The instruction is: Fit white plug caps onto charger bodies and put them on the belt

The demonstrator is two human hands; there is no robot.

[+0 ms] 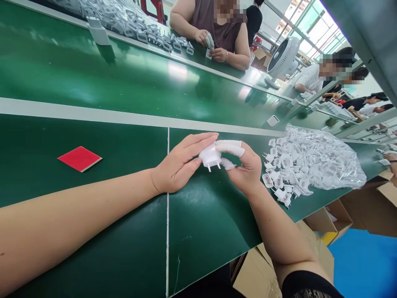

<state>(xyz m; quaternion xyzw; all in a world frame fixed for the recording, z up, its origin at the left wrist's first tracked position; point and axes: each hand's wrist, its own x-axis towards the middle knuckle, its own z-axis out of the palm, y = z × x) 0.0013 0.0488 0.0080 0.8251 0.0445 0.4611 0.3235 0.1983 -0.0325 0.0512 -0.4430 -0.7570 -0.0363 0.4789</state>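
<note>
A white plug adapter (pixel 210 155) with two metal pins pointing down is held above the green table (pixel 198 215). My left hand (pixel 182 161) grips its left side, fingers stretched over the top and thumb below. From the other side my right hand (pixel 245 165) pinches it, with white finger covers on the thumb and some fingers. To the right of that hand lies a pile of white plug housings (pixel 283 169), several with pins showing, spilling from a clear plastic bag (pixel 331 161).
A red diamond-shaped piece (pixel 80 158) lies at left. Beyond a pale strip runs a green conveyor belt (pixel 139 87) carrying white adapters (pixel 98 31) (pixel 273 120). Across it a co-worker (pixel 214 33) handles a white part beside more housings. Cardboard boxes (pixel 257 273) stand below the table edge.
</note>
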